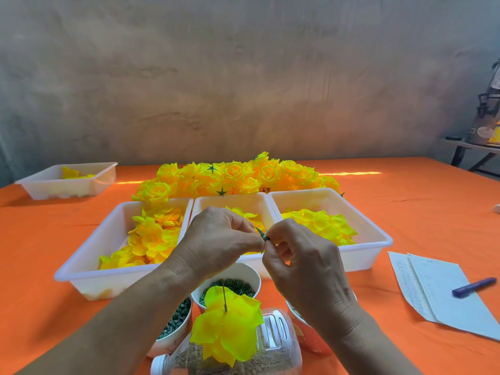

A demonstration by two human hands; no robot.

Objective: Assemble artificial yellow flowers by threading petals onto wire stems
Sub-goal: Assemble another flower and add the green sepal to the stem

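Petals (227,323) on wire stem (224,297): light, floppy; I'd grip the stiff stem. Left hand (216,239), right hand (303,266): fingers pinch green calyx (262,234), centre.

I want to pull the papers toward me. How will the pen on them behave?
The pen looks round-bodied and lies loose on the papers, so it would probably roll or slide off. It seems small and light, so easy to lift away first. The papers look thin, likely floppy.
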